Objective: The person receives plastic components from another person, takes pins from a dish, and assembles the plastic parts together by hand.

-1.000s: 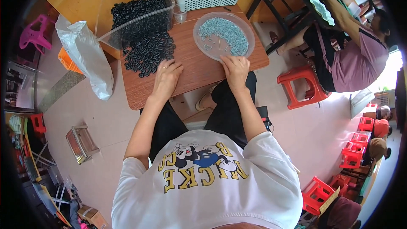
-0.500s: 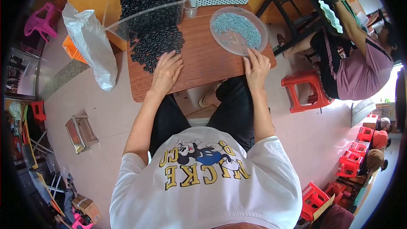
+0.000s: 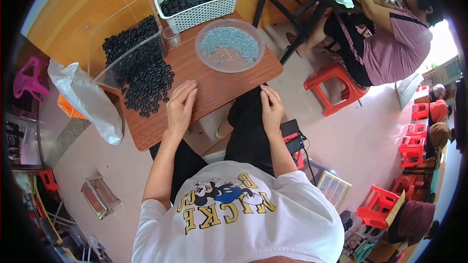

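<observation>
My left hand (image 3: 180,108) is at the near edge of the brown tabletop (image 3: 207,85), its fingers stretched out and nothing visible in them. To its left lies a heap of small black ring-shaped pieces (image 3: 148,85), spilling from a tipped clear plastic bin (image 3: 127,54). My right hand (image 3: 272,107) is off the table's near edge, over my right thigh; its fingers are loosely bent, with the thumb alongside, and nothing shows in it. Beyond it, a round clear tray (image 3: 228,68) holds many small silvery screw-like pieces (image 3: 229,41).
Behind stand a white perforated basket (image 3: 200,17) of black pieces and a small clear cup (image 3: 171,38). A white bag (image 3: 90,102) is left of the table. On the right, a person (image 3: 390,44) sits on a red stool (image 3: 334,85) at another table.
My view has turned, so the table appears farther left and tilted. My right hand has moved from the round tray's rim back off the table. My left hand has drawn away from the black pieces.
</observation>
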The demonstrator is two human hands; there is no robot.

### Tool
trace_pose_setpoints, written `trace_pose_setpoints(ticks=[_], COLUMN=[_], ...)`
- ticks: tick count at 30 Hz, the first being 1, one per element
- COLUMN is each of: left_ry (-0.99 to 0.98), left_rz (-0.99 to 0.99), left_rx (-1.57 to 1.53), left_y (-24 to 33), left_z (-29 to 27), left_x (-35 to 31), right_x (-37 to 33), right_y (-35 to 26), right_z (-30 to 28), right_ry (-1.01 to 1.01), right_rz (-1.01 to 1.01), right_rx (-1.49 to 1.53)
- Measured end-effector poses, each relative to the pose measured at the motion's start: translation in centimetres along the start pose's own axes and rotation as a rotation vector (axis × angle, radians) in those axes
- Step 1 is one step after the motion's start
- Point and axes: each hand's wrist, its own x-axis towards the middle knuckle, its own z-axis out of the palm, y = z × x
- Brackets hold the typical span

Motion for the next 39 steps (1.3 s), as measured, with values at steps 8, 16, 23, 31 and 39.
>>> trace_pose_setpoints(ticks=[8,16,23,31,39], left_ry=[-0.298,-0.182,-0.369,-0.300,-0.296], left_rz=[-0.749,-1.025,-0.910,-0.779,-0.826], left_rx=[-1.360,-1.777,-1.731,-1.780,-1.742], left_y=[9.1,14.7,19.0,24.5,25.7], left_z=[11.5,25.4,31.9,35.1,37.5], left_x=[4.9,8.4,14.3,21.4,25.1], right_x=[3.7,10.1,19.2,29.0,32.6], right_y=[0.9,3.2,6.4,5.9,8.0], right_z=[-2.7,-5.6,-11.2,-14.0,-14.8], right_ry=[0.082,0.386,0.508,0.555,0.633], right_rz=[0.553,0.585,0.478,0.328,0.318], right_rx=[1.027,1.339,1.457,1.419,1.558])
